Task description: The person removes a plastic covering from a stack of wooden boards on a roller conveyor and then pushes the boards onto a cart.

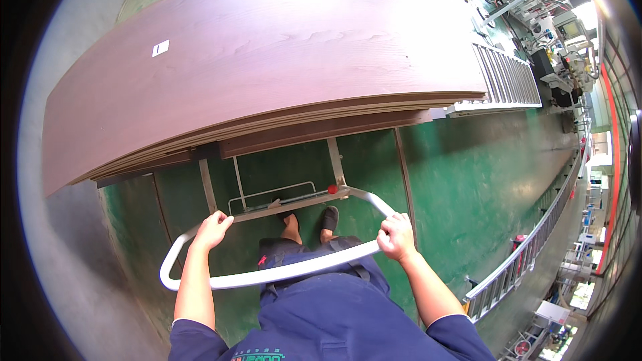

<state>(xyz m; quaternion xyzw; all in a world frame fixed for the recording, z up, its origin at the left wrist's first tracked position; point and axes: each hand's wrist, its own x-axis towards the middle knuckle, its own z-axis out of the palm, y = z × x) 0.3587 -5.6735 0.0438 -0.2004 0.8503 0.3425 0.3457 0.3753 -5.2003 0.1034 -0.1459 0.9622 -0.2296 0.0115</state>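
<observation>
A white looped push handle (294, 270) curves across in front of my body, joined to the metal frame (267, 211) of a cart. My left hand (213, 229) is closed at the handle's left side, near where it meets the frame. Around the handle's right bend my right hand (397, 236) is wrapped. A red knob (332, 189) sits on the frame near its right end, and a thin wire bar (271, 192) rises beside it. Beyond the frame lies a stack of large brown wood-grain panels (267, 47), a small white label (160, 48) on the top one.
A grey wall (63, 241) runs along the left. To the right of the stack stands a roller conveyor (508, 77), with a second curved conveyor (521, 254) at the lower right. Machinery (568, 47) lines the far right. My feet (329, 219) are on the green floor (461, 187).
</observation>
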